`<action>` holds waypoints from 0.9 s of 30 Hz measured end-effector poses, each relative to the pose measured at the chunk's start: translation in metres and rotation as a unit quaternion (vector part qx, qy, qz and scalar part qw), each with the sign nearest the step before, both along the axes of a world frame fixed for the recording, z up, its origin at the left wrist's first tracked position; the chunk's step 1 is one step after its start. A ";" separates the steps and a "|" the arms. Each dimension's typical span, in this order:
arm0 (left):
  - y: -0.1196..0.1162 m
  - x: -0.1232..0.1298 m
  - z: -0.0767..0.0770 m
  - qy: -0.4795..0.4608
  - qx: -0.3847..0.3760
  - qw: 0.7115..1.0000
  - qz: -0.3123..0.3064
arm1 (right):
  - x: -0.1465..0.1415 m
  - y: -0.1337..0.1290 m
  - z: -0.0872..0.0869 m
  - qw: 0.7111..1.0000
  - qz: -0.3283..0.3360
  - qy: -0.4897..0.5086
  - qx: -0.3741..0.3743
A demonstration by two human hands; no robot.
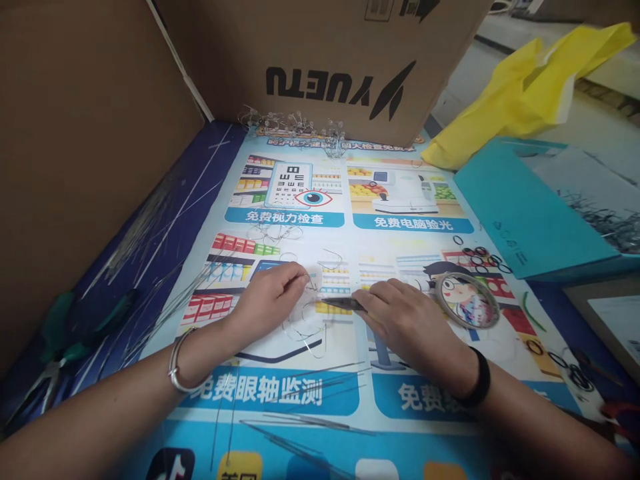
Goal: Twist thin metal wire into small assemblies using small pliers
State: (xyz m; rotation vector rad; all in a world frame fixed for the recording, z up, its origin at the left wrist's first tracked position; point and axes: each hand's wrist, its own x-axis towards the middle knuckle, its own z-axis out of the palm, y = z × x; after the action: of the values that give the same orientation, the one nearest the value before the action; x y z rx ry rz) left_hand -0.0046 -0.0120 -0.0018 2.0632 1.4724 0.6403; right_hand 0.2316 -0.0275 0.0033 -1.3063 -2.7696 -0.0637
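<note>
My left hand (273, 297) is closed in a pinch on a thin metal wire (313, 283), which shows beyond its fingertips. My right hand (413, 320) is wrapped round needle-nose pliers (343, 304). Only their dark pointed jaws stick out, aimed left toward the wire; the handles are hidden in my palm. Thin looped wires (303, 327) hang or lie just below and between my hands; which are attached to the held wire I cannot tell. A roll of clear tape (441, 300) lies beyond my right wrist.
Straight wires (320, 423) lie in front, more at left beside green-handled pliers (63, 350). Wire pieces (333, 137) gather by the cardboard box (345, 40). At right are black rings (483, 257), a blue box (530, 213) holding wires, and a yellow bag (505, 107).
</note>
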 end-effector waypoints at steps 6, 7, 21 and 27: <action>0.000 0.000 0.000 -0.013 0.005 1.000 0.015 | 0.003 0.003 0.005 0.988 -0.072 0.081 -0.107; 0.000 0.000 0.000 -0.013 0.008 1.000 0.015 | 0.003 0.003 0.007 0.987 -0.082 0.079 -0.117; 0.000 0.000 0.000 0.011 0.043 0.999 0.010 | 0.007 0.005 0.016 0.993 -0.091 0.044 -0.062; -0.001 0.000 -0.001 0.010 0.059 0.998 0.001 | 0.003 0.004 0.022 0.966 -0.094 0.131 -0.201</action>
State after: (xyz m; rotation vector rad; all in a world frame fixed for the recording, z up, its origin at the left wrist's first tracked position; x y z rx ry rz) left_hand -0.0044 -0.0130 -0.0026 2.1628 1.4807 0.7241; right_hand 0.2345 -0.0233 0.0252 -1.5280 -2.5056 0.6444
